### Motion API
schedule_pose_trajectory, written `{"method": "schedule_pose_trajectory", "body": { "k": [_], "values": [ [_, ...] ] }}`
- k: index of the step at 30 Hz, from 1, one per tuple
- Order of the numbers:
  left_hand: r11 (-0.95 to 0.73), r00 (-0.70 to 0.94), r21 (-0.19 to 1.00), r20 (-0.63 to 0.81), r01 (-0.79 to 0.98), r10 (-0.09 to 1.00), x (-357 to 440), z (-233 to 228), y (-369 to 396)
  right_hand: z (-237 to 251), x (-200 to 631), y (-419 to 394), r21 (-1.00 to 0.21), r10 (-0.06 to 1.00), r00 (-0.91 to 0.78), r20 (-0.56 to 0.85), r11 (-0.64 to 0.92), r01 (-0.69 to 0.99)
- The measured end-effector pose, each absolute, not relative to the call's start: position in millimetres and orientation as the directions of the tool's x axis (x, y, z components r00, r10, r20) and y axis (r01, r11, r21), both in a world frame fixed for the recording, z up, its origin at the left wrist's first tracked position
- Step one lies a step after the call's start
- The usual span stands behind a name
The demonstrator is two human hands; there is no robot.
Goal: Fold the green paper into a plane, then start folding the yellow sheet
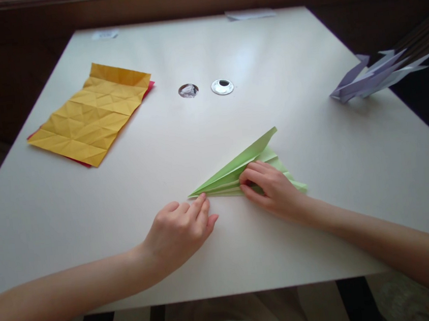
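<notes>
A light green sheet of paper (234, 171), pleated into a narrow fan, lies near the front middle of the table. Its folds meet in a sharp point on the left and spread out to the right. My right hand (273, 185) pinches one of the pleats between thumb and fingers, hiding part of the paper's middle. At the pointed end, the fingertips of my left hand (183, 225) rest on the lower edge; that hand is loosely open, its thumb apart, and grips nothing.
Creased yellow paper (87, 115) lies over a red sheet (149, 87) at the left. Two round cable holes (188, 90) sit in the white table (155, 182). Folded purple paper pieces (367, 78) stand at the right edge. White paper scraps (251, 14) lie along the far edge.
</notes>
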State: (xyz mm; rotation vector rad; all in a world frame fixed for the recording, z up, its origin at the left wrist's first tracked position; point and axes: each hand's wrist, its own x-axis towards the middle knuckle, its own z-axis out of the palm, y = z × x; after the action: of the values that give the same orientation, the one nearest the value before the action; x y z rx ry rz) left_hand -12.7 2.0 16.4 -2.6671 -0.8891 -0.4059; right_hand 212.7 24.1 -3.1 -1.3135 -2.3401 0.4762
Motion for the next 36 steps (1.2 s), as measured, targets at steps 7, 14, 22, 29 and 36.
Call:
{"method": "schedule_pose_trajectory", "body": {
  "k": [7,14,22,29,36],
  "values": [
    [-0.745,0.764,-0.228,0.367,0.627,0.531,-14,17,1,-3,213,24,-0.483,0.860,-0.474,0.191,0.502,0.717],
    [-0.800,0.774,-0.142,0.396,0.583,0.494,-13,17,3,-4,213,23,-0.480,0.861,-0.470,0.195,0.502,0.719],
    [-0.928,0.908,-0.119,0.283,0.352,0.308,-6,1,8,-4,213,24,-0.508,0.866,-0.455,0.210,0.494,0.706],
    [-0.921,0.909,-0.045,0.187,0.387,0.373,-3,-2,10,-6,216,24,-0.548,0.884,-0.415,0.217,0.462,0.697],
    [-0.918,0.906,0.023,0.153,0.396,0.394,-2,-5,12,-3,219,25,-0.565,0.898,-0.397,0.190,0.431,0.704]
  ]
}}
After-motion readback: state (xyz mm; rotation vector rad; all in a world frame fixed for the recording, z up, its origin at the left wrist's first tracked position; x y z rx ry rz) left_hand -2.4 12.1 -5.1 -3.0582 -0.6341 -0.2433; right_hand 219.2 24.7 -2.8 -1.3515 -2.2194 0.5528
